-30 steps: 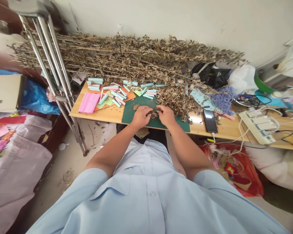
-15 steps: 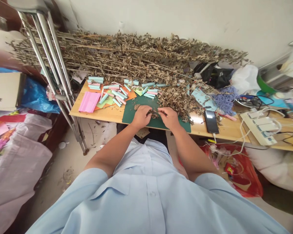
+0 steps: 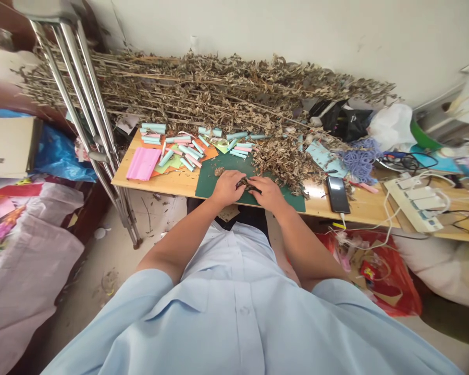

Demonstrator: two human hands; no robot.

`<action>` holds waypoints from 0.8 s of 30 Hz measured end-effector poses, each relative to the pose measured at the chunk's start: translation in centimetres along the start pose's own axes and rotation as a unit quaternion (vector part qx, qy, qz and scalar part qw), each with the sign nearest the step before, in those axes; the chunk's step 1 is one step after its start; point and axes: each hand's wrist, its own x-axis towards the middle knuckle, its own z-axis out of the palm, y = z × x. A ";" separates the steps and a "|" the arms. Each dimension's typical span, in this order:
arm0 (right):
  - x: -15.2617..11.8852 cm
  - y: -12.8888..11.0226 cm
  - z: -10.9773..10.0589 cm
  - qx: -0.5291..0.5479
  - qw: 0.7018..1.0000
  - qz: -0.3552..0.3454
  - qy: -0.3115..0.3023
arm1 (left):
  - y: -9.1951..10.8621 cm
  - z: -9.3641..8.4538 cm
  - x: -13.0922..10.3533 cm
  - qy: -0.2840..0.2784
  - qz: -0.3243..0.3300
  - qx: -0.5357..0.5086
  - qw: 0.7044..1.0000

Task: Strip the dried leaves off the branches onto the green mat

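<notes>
Over the green mat (image 3: 214, 169), my left hand (image 3: 229, 187) is closed on a small bunch of dried leaves (image 3: 245, 182). My right hand (image 3: 266, 193) pinches the right end of the same bunch, its fingers close to the left ones. A larger heap of dried leaves (image 3: 283, 161) lies on the mat and table just beyond my right hand. Rolled blue and pink paper tubes (image 3: 191, 152) sit on coloured sheets to the left, beside a folded pink paper (image 3: 143, 163).
Long dried stalks (image 3: 219, 88) line the back of the wooden table (image 3: 128, 174). A phone (image 3: 338, 195), purple yarn (image 3: 359, 161) and a power strip (image 3: 414, 203) are at the right. Metal crutches (image 3: 97, 130) stand at the left edge.
My right hand has moved left, towards my left hand, and has taken hold of the leaf bunch. The fingers of both hands are nearer each other.
</notes>
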 end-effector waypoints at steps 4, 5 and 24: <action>0.2 0.4 1.0 -0.024 1.000 -0.017 0.004 | -0.3 0.3 0.1 -0.017 0.034 0.018 0.999; 0.3 0.3 1.1 -0.026 0.999 -0.021 0.004 | -0.3 0.4 0.2 -0.018 0.039 0.019 0.999; 0.2 0.3 2.1 0.005 0.998 0.015 0.064 | -0.6 0.0 0.2 -0.028 0.036 -0.010 0.999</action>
